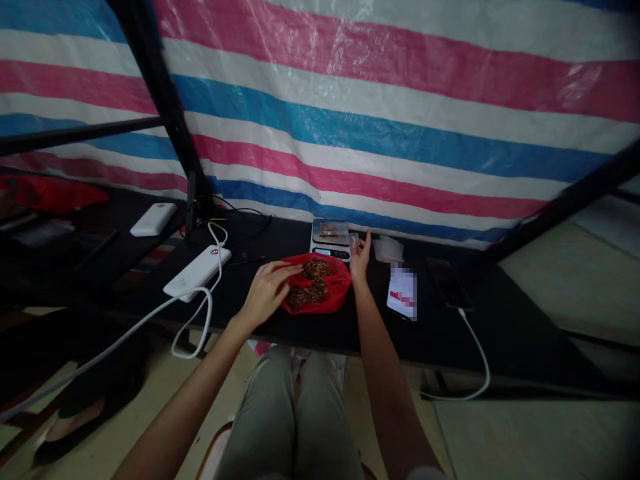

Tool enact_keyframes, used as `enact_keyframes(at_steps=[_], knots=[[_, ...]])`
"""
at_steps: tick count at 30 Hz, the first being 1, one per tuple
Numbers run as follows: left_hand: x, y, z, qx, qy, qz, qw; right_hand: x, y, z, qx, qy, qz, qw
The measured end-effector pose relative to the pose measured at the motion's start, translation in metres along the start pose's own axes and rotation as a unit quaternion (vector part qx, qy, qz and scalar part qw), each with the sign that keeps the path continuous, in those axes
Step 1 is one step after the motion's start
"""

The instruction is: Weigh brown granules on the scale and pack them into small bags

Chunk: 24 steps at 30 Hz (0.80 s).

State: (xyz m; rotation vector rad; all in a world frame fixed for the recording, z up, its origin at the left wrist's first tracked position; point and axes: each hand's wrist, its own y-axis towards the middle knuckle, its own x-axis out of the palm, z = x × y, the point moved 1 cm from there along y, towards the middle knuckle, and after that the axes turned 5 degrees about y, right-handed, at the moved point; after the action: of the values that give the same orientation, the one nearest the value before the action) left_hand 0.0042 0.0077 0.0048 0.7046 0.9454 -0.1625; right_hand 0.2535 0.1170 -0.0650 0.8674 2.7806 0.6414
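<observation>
A red plastic bag (336, 295) lies open on the black table (500, 320) in front of me, holding a pile of brown dried pieces (310, 281). My left hand (267, 290) rests at the bag's left edge, fingers reaching into the pile. My right hand (360, 257) is raised just right of a small digital scale (330, 240) and pinches a small clear bag at the scale's edge. The scale's tray carries a little of the brown material.
A white power bank (197, 272) with a looping white cable lies left of the bag, another white device (153, 219) farther back. A small clear bag (388, 249), a white packet (403, 293) and a dark phone (447, 283) on a cable lie to the right. A striped tarp hangs behind.
</observation>
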Motion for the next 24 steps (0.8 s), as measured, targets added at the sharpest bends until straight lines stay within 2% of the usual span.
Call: enact_keyframes(at_steps=[4,7,10,13,16,18,21,23,24], knots=[[0.012,-0.004,-0.028,0.017,0.014,-0.045,0.999,-0.006,-0.015,-0.005,-0.064,-0.070,-0.036,0.995],[0.017,-0.010,-0.036,0.013,0.012,-0.023,1.000,-0.011,-0.022,-0.003,-0.076,-0.068,-0.025,0.995],[0.022,-0.019,-0.040,-0.013,-0.005,0.021,1.000,-0.013,-0.022,0.002,-0.022,-0.032,0.018,0.999],[0.024,-0.029,-0.043,-0.082,-0.029,0.116,0.990,-0.012,-0.021,0.000,0.007,0.003,0.035,0.999],[0.024,-0.033,-0.049,-0.155,-0.033,0.212,0.964,-0.009,-0.026,-0.021,-0.038,0.028,0.030,0.998],[0.026,-0.032,-0.053,-0.181,-0.038,0.231,0.955,-0.009,-0.035,-0.043,-0.083,0.036,0.024,0.996],[0.029,-0.027,-0.054,-0.197,-0.030,0.242,0.950,-0.011,-0.056,-0.077,-0.149,0.010,-0.048,0.988],[0.029,-0.024,-0.048,-0.190,0.004,0.261,0.946,-0.012,-0.071,-0.095,-0.195,-0.014,-0.167,0.966],[0.028,-0.022,-0.043,-0.176,0.032,0.265,0.948,-0.013,-0.077,-0.101,-0.217,-0.031,-0.241,0.945]])
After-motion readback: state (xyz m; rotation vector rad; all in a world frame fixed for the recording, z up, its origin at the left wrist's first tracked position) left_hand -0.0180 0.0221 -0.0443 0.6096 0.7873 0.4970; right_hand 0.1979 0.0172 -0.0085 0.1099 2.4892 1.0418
